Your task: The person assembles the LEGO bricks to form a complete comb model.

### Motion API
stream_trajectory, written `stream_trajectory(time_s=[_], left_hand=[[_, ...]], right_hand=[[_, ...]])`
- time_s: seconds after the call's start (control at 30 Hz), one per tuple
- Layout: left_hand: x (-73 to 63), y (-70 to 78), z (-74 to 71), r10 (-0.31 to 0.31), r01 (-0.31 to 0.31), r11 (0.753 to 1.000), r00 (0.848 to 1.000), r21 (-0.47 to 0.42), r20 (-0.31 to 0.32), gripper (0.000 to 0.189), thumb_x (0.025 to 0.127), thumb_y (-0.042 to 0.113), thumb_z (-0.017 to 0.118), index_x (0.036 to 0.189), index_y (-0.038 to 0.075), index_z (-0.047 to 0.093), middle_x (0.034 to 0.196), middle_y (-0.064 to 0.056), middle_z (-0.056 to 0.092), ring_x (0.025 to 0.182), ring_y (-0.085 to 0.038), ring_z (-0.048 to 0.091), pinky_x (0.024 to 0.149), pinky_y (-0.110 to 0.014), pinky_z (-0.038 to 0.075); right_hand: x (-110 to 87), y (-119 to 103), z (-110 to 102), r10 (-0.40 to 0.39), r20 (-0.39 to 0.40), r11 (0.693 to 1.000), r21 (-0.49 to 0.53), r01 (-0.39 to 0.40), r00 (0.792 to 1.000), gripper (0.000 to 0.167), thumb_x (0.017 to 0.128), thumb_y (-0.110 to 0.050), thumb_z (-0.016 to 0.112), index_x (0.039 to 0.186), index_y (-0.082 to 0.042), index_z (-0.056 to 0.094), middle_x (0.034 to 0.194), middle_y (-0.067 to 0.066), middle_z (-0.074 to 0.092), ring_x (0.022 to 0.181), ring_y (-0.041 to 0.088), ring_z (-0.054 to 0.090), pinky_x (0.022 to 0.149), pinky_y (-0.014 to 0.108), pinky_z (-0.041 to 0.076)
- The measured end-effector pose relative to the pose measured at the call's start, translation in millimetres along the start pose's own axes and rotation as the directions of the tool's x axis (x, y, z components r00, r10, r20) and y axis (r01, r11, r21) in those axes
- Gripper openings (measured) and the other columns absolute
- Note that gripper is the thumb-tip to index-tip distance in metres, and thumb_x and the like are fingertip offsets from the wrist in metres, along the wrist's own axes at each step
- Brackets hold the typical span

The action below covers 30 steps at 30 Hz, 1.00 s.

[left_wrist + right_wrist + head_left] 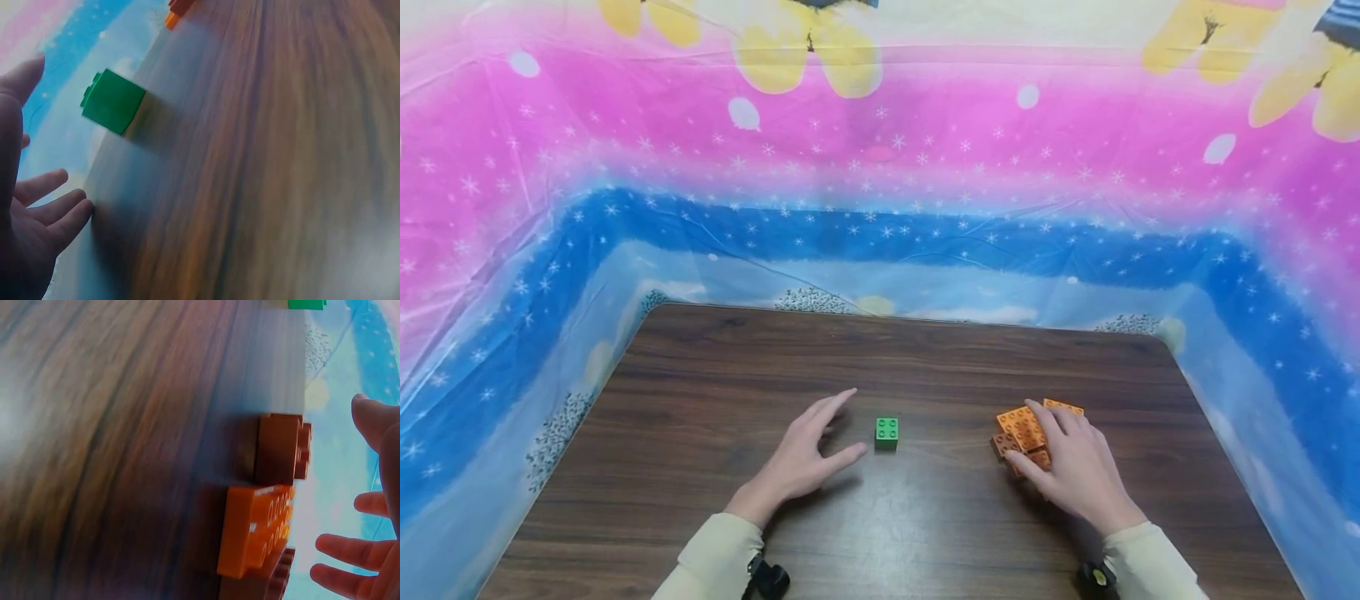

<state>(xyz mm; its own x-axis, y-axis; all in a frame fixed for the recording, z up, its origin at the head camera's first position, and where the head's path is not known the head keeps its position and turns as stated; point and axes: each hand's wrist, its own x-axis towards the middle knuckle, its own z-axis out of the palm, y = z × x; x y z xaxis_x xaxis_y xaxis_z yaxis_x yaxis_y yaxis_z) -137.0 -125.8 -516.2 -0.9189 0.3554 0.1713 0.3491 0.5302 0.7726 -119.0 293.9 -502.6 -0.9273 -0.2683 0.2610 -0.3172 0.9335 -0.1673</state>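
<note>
A green toy building brick (887,433) with studs on top stands alone near the middle of the table. To its left is my left hand (805,458), thumb and fingers spread, with a gap between it and the brick (115,100). My right hand (1078,467) hovers over a group of orange bricks (1018,423) and brown bricks (1003,445), hiding part of them. In the right wrist view its fingers (347,550) are extended and apart from a brown brick (278,449) and an orange brick (239,532). Neither hand holds anything.
The dark wood-grain table (737,350) has its far edge beyond the bricks. A patterned pink and blue cloth (865,233) hangs behind it and along both sides. Dark wrist devices (769,577) sit at both cuffs.
</note>
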Motion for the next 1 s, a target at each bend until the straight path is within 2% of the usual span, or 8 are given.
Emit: stream_trajectory(time_s=[0.23, 0.47, 0.7, 1.0], left_hand=[[8.5, 0.9, 15.6, 0.006, -0.006, 0.994, 1.000, -0.109, 0.003, 0.074, 0.097, 0.039, 0.077, 0.159, 0.017, 0.044, 0.151, -0.013, 0.056, 0.138, -0.028, 0.055, 0.104, -0.044, 0.054], [14.6, 2.7, 27.7, 0.026, -0.026, 0.989, 1.000, -0.144, -0.006, 0.062, 0.096, 0.025, 0.079, 0.150, 0.006, 0.054, 0.140, -0.015, 0.063, 0.130, -0.028, 0.062, 0.098, -0.038, 0.057], [19.0, 5.2, 34.3, 0.003, -0.005, 0.984, 1.000, -0.179, -0.015, 0.053, 0.094, 0.012, 0.081, 0.142, 0.003, 0.060, 0.135, -0.012, 0.066, 0.126, -0.025, 0.064, 0.095, -0.034, 0.058], [20.9, 4.1, 37.4, -0.002, -0.004, 0.982, 0.999, -0.189, -0.033, 0.045, 0.093, 0.007, 0.080, 0.135, 0.002, 0.065, 0.130, -0.011, 0.068, 0.121, -0.023, 0.066, 0.093, -0.032, 0.058]], right_hand=[[5.2, -11.1, 2.3, -0.016, 0.013, 1.000, -0.004, 0.016, 1.000, 0.080, 0.091, -0.064, 0.072, 0.149, -0.011, 0.056, 0.125, 0.019, 0.067, 0.116, 0.041, 0.063, 0.093, 0.067, 0.048], [6.3, -18.9, 7.4, -0.003, 0.049, 1.000, -0.029, 0.004, 0.999, 0.076, 0.091, -0.062, 0.074, 0.144, -0.011, 0.060, 0.119, 0.016, 0.066, 0.113, 0.038, 0.061, 0.090, 0.064, 0.048], [7.7, -21.2, 12.2, -0.011, 0.067, 0.999, -0.033, 0.013, 0.998, 0.065, 0.089, -0.056, 0.079, 0.135, -0.010, 0.067, 0.115, 0.011, 0.068, 0.109, 0.036, 0.061, 0.089, 0.061, 0.049], [10.0, -22.3, 15.9, -0.043, 0.036, 0.998, -0.038, 0.044, 0.998, 0.053, 0.086, -0.050, 0.084, 0.119, -0.010, 0.073, 0.105, 0.008, 0.066, 0.096, 0.032, 0.059, 0.082, 0.055, 0.050]])
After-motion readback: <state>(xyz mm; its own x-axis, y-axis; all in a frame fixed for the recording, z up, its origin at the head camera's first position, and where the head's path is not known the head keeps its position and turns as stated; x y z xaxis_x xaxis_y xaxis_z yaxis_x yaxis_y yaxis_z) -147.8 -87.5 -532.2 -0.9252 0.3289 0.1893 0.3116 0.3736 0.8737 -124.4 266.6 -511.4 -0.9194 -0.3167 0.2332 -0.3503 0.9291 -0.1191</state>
